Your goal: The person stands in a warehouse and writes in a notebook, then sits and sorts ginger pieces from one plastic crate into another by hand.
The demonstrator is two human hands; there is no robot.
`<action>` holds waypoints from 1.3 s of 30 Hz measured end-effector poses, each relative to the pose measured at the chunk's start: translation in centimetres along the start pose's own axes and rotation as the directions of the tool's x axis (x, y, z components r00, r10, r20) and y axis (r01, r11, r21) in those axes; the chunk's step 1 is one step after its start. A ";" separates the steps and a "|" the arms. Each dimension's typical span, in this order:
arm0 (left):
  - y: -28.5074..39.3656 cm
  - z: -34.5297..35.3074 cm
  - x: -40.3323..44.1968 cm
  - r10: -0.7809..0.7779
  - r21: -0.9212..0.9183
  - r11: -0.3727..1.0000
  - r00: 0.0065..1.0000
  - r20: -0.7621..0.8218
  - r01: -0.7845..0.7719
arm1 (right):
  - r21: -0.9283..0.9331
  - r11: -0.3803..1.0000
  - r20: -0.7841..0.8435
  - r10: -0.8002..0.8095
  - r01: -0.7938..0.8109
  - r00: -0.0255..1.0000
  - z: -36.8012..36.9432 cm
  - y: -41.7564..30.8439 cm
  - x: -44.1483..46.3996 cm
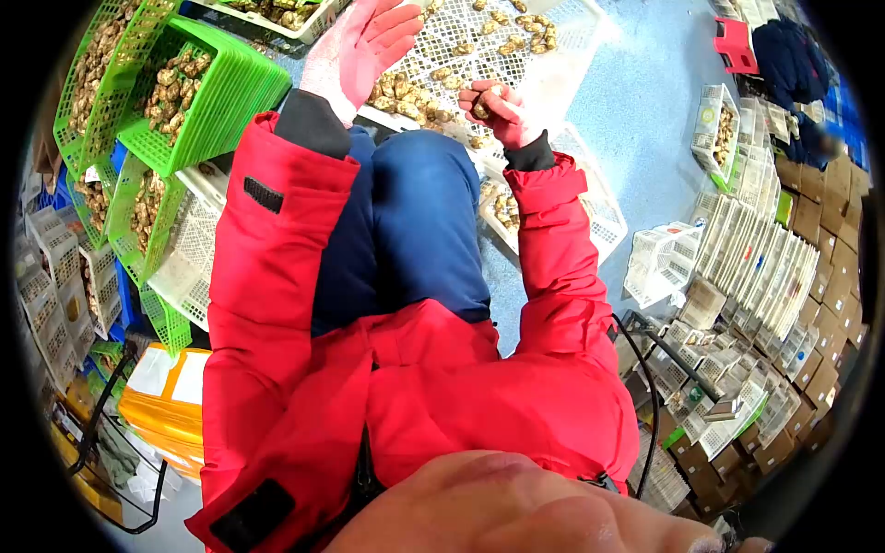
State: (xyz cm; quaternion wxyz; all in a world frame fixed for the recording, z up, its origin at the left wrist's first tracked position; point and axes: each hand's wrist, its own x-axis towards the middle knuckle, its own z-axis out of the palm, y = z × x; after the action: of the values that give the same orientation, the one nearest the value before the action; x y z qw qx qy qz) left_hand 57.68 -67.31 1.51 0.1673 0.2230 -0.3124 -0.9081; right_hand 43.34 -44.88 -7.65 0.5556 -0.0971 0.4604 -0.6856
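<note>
My left hand (367, 51) is held palm up with its fingers stretched out and nothing in it. It is above the left side of a white perforated tray (573, 57). Brown and yellowish shellfish (398, 95) lie heaped near the tray's front edge, with others scattered farther back. My right hand (507, 117) has its fingers curled around one shellfish (481, 110), over the tray's front right part. Below my right wrist stands a white basket (604, 226) with more shellfish (504, 208), partly hidden by my sleeve.
Green baskets (249, 97) of shellfish stand stacked at my left. A yellow-wrapped box (166, 415) is behind them. Across the blue floor (659, 120) to the right are a white crate (662, 263), stacked white baskets (761, 263) and cardboard boxes (834, 240). A person in dark clothes (791, 64) is at upper right.
</note>
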 end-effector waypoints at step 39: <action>0.2 0.4 0.0 -0.097 -0.255 0.963 0.995 -0.015 0.090 | 0.122 0.989 -0.009 -0.089 0.090 0.996 0.1 1.4 0.3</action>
State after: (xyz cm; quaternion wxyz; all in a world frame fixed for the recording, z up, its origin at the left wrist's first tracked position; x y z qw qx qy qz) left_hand 57.47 -67.27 1.91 0.1558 0.2266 -0.1805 -0.9443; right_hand 44.23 -45.14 -8.71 0.5283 -0.0822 0.4138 -0.7368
